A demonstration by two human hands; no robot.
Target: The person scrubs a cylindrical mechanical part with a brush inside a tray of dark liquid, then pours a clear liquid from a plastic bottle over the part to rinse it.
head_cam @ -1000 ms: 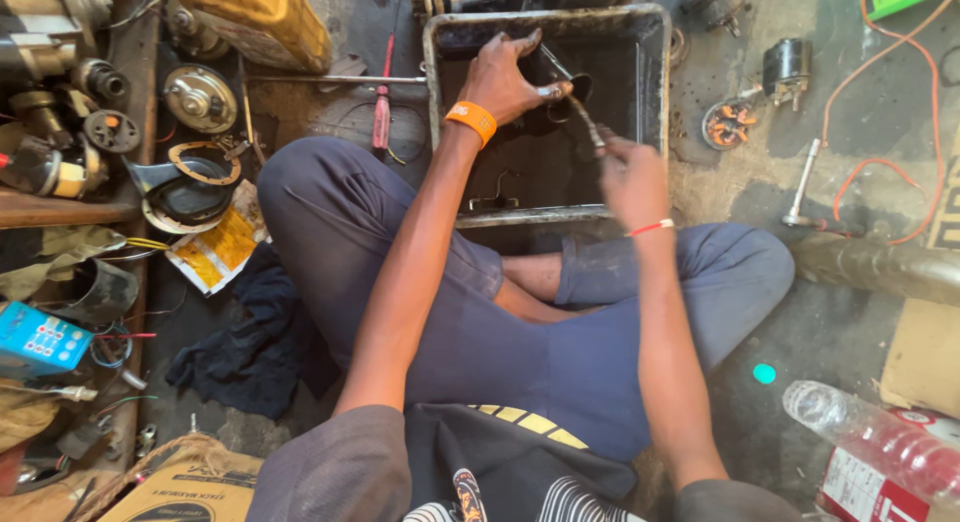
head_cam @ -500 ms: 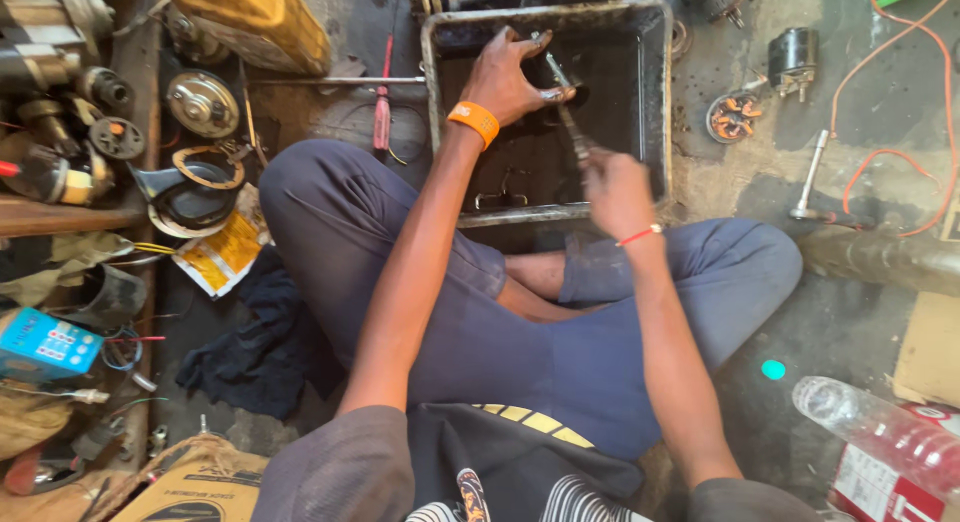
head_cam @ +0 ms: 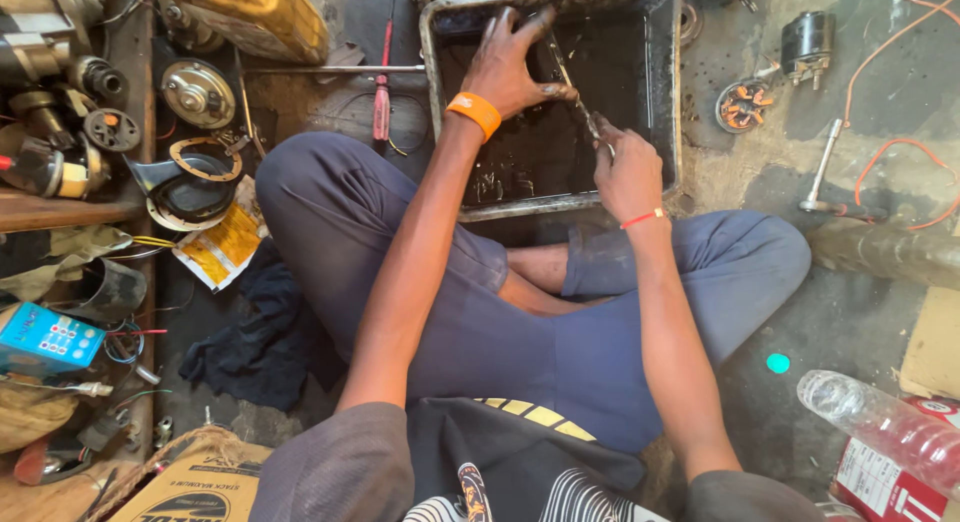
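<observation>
The person sits cross-legged on a grimy workshop floor, both arms reaching into a black, oil-filmed rectangular metal tray [head_cam: 668, 102] set just beyond the knees. The left hand [head_cam: 512, 64], with an orange band on its wrist, lies spread with fingers splayed and pressed down on the tray's dark floor; whether anything sits under the palm is hidden. The right hand [head_cam: 625, 170], with a thin red thread at the wrist, is closed around the lower end of a slim, dirty metal tool [head_cam: 572, 87] that slants up between the two hands toward the left fingertips; its tip is too dark to make out. By the look of it, the step in hand is working at something small on the tray's floor, one hand steadying and the other guiding the tool; whatever comes after seems to call for a firm, steady left hand and a fine, controlled push, since the oily surface looks slippery. Counted: two hands, one tray, one tool in the grip. Around them lie one red-handled screwdriver [head_cam: 381, 102] just left of the tray, one long steel socket wrench [head_cam: 822, 164] on the floor to the right, one small round copper-wound motor part [head_cam: 742, 105] near the tray's right wall, one clear plastic bottle with a red label [head_cam: 880, 437] at lower right, and one dark rag [head_cam: 255, 337] beside the left knee.
</observation>
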